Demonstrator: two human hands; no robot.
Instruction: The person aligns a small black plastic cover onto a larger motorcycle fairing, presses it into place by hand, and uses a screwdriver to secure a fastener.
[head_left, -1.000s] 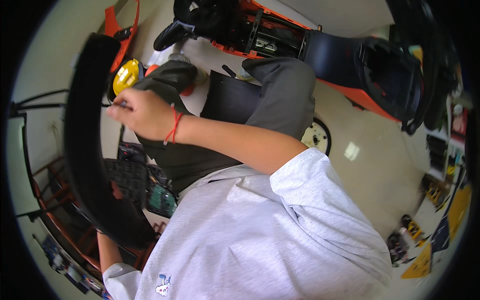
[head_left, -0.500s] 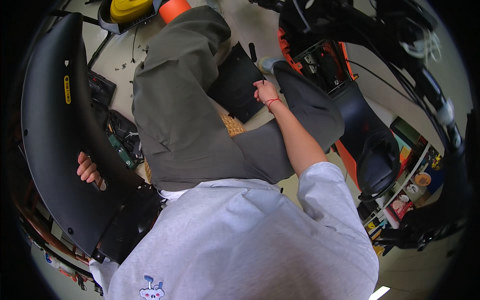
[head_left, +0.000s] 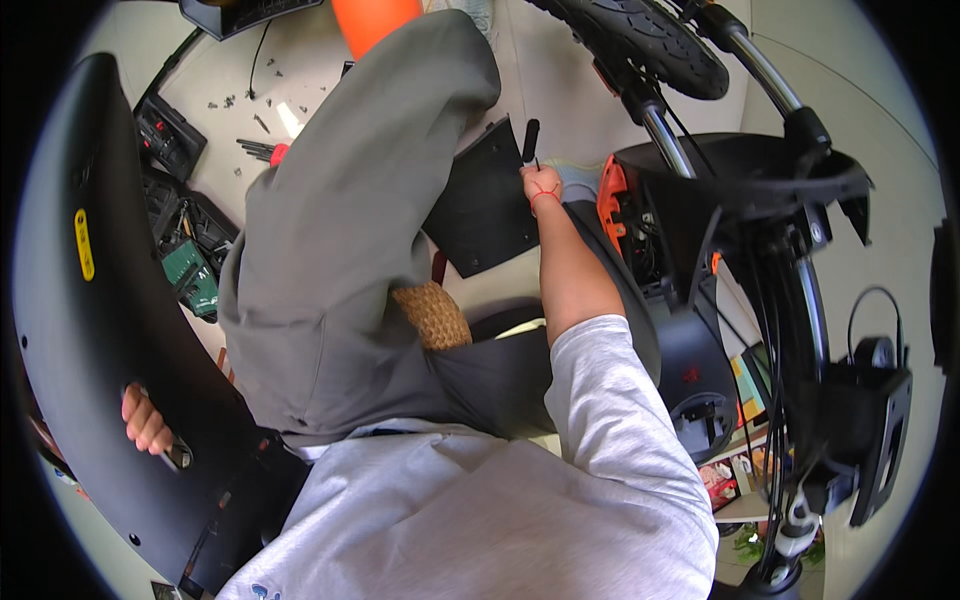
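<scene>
On the left stands a long, curved black plastic panel point(head_left: 130, 330) with a yellow label. The fingers of my left hand point(head_left: 147, 420) come through an opening in it and curl over the edge; the rest of that hand is hidden behind. My right hand point(head_left: 541, 187), with a red cord at the wrist, is closed beside the right edge of a flat black sheet point(head_left: 483, 205) between my legs. A thin dark rod point(head_left: 537, 163) sticks up from its fingers. Just beyond lies a black handle-shaped piece point(head_left: 531, 140).
At right stands a partly opened two-wheeler with a tyre point(head_left: 665, 45), fork tubes point(head_left: 668, 140) and an orange-edged body point(head_left: 612, 200). Tool cases point(head_left: 170, 140), a green box point(head_left: 190, 278), red-handled tools point(head_left: 278, 154) and loose screws point(head_left: 230, 101) lie at left. A woven seat point(head_left: 433, 315) shows beneath me.
The view has shifted, bringing the tyre and fork into sight. My right hand now sits closer to the black handle-shaped piece. My left hand stays in the panel's opening.
</scene>
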